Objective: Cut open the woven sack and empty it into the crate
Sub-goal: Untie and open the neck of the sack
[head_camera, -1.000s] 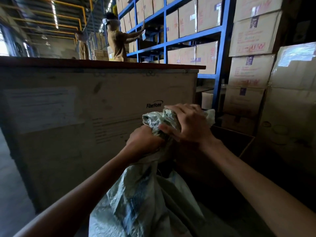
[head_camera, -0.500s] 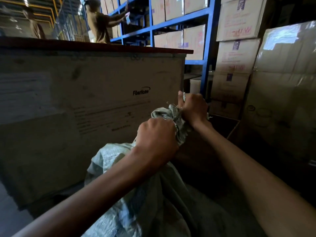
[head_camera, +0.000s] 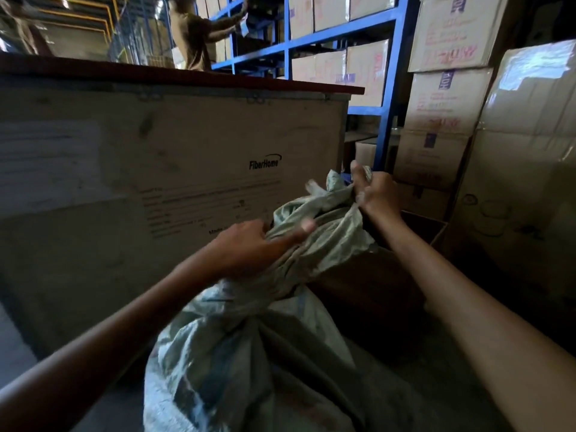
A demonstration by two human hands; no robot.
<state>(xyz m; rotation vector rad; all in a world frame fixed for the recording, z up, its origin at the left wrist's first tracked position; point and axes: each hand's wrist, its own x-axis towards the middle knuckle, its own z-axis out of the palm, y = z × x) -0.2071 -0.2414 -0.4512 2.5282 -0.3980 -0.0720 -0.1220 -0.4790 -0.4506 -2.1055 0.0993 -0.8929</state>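
From the head camera, a person is working at a pale green woven sack [head_camera: 249, 363] that is standing between their forearms, its full body filling the lower middle of the view. The sack's neck is gathered into a twisted bunch and is leaning up and to the right, over the near edge of a dark open-topped box [head_camera: 436, 227] just behind it.

The left hand [head_camera: 249, 249] is gripping the gathered neck from the left, its fingers curling round the bunched fabric and one digit lying along the cloth toward the right; that fingertip is blurring, so its exact contact cannot be told. The right hand [head_camera: 378, 196] is holding the loose top edge of the sack higher up and farther back, its fingers clenching the fabric and its thumb pointing upward. The fabric between the two hands is being held apart in crumpled folds. Whether the mouth is opening cannot be told.

A large plywood crate [head_camera: 171, 169] with a reddish lid and a "FiberHome" mark is standing to the left, just behind the sack. Blue shelving [head_camera: 397, 88] loaded with cartons is rising behind it, and stacked cardboard boxes [head_camera: 442, 101] are lining the right side. At the top, another person [head_camera: 193, 35] in a brown shirt is reaching toward a shelf.
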